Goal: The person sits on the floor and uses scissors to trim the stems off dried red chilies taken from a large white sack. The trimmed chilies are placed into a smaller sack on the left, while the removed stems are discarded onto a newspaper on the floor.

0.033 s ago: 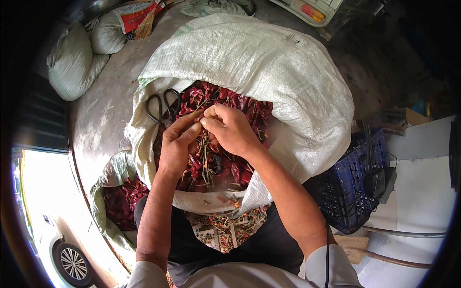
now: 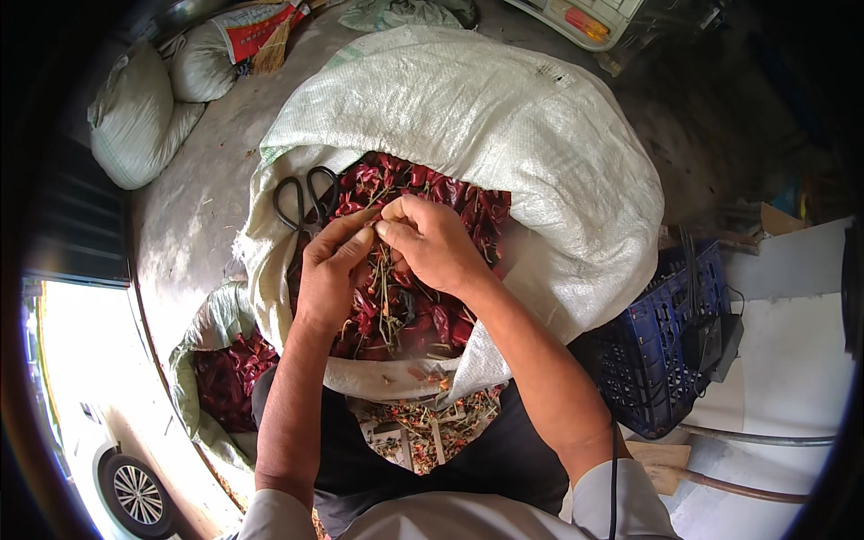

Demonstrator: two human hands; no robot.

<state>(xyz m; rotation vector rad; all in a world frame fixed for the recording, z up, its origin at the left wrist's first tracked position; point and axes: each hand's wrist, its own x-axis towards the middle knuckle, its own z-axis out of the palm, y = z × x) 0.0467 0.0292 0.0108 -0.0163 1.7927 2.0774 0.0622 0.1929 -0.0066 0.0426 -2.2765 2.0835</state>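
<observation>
Daylight's flooding in at your lower left, and the opening (image 2: 85, 342) there blows out to near-white! Your white sack (image 2: 450, 99) takes a soft sheen across the upper middle, while the red peppers (image 2: 441, 324) sit darker inside, a milky haze veiling the patch just right of centre. Your left hand (image 2: 326, 283) and right hand (image 2: 436, 247) come through fairly crisp. Upper right, the floor (image 2: 702, 144) sinks into gloom. Watch your rim: the dark panel (image 2: 81, 216) bows at left, bluish fringing beneath, all 4 corners dropping to black.
</observation>
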